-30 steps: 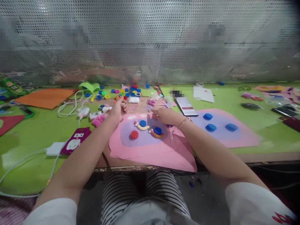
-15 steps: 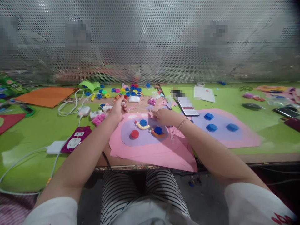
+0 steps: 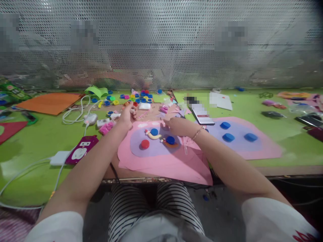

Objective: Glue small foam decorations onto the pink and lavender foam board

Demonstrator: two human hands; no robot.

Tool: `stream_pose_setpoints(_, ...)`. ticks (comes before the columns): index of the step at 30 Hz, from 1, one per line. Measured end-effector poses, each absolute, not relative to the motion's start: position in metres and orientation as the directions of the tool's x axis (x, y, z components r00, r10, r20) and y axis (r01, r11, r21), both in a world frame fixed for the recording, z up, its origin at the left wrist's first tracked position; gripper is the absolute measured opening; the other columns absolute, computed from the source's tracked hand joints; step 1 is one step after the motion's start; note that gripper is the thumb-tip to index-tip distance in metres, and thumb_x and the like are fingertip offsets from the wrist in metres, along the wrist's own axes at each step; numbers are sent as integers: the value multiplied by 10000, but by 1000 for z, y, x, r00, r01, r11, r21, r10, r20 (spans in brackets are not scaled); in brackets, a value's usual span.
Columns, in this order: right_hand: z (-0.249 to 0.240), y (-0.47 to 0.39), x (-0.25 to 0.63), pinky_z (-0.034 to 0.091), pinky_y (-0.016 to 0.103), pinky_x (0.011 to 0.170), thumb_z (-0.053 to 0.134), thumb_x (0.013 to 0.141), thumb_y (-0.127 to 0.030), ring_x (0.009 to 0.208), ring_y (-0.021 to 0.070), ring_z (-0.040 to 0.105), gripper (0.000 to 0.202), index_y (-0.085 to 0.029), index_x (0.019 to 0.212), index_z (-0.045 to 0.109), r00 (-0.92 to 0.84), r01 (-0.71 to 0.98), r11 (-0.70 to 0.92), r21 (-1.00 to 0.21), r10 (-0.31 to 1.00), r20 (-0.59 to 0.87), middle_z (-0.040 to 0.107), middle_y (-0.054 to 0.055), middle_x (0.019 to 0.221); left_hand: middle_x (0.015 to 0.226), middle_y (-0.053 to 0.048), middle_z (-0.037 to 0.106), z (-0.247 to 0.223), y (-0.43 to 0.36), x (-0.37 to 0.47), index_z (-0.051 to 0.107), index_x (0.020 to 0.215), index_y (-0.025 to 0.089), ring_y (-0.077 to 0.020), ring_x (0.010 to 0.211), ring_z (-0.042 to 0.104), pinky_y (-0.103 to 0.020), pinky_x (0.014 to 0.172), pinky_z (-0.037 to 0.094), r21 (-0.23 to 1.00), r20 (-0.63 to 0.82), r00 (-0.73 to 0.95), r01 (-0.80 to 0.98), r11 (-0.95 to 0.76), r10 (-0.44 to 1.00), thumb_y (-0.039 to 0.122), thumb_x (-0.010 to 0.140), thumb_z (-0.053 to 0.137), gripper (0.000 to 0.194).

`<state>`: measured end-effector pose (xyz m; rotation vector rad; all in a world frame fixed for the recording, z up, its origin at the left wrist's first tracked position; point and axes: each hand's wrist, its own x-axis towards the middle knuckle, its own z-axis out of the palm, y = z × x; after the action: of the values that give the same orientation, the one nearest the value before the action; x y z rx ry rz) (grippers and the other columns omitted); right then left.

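Note:
My left hand (image 3: 128, 116) is at the upper left edge of a pink sheet (image 3: 123, 148), its fingers curled inward. Something small and pale may be among those fingers, too small to name. My right hand (image 3: 174, 125) rests over the sheet's upper right edge, index finger stretched out and touching the paper. White patches (image 3: 155, 123) lie along the sheet's top edge between my hands. On the purple oval (image 3: 137, 151) are a red bottle cap (image 3: 145, 144), a blue cap (image 3: 154, 131) with a cream curved shape (image 3: 153, 135), and another blue cap (image 3: 170, 140) with an orange-brown shape (image 3: 172, 145).
A second pink and purple sheet (image 3: 262, 151) with blue caps stands to the right, near a phone (image 3: 202, 116). Loose coloured caps (image 3: 137, 100) lie at the back. A purple power strip (image 3: 82, 149) and white cables are on the left. A perforated metal panel (image 3: 161, 43) rises behind.
My hands and the caps stay in the same places. Only a very slight shift of the view shows.

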<state>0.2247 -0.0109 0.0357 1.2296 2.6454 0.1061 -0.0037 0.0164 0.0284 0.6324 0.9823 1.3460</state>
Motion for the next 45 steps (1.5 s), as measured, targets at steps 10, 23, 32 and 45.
stream_pose_setpoints(10,41,-9,229,346,293,608,392,812,-148,849,246,629,470,-79,1262,509,-624,765,635,110,772,-118,683,177,977,378,75,322,27,19,-7,407,583,180,-54,315,299,-193,366,213,849,-216,-60,-504,158,974,457,822,542,390)
stream_pose_setpoints(23,30,3,234,389,288,703,394,795,-85,962,234,621,573,-108,1365,443,-663,743,667,44,744,-85,659,172,1109,373,73,319,30,18,-6,409,579,180,-56,316,300,-191,364,222,846,-223,-53,-506,166,973,449,837,523,390)
stream_pose_setpoints(32,28,3,233,348,291,668,369,854,-151,888,238,619,482,-92,1322,471,-682,726,688,6,721,-126,674,170,1021,369,75,324,27,18,-5,398,574,179,-47,317,288,-188,365,216,849,-203,-53,-506,148,978,502,785,583,428)
stream_pose_setpoints(45,24,6,232,384,287,727,371,858,-151,908,221,611,363,-106,1152,581,-729,683,727,-67,673,-123,674,157,1022,369,68,324,26,17,-3,419,574,174,-50,315,296,-193,369,222,856,-212,-51,-491,160,976,458,826,532,397)
